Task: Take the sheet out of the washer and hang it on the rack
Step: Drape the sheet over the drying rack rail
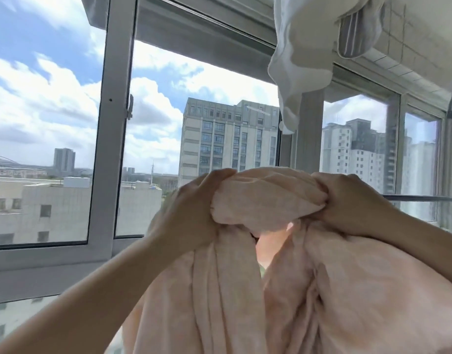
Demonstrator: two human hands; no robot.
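Pink sheet (283, 290) bunched in both hands' (191, 215) (347, 208) closed grip, seemingly before balcony windows (112, 123).

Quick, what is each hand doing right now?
Left hand: closed, gripping the bunched pink sheet.
Right hand: closed, gripping the same sheet at its other end.

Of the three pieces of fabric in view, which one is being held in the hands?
The peach-pink sheet, bunched between the left hand and right hand. The white cloth and striped grey cloth hang overhead, untouched.
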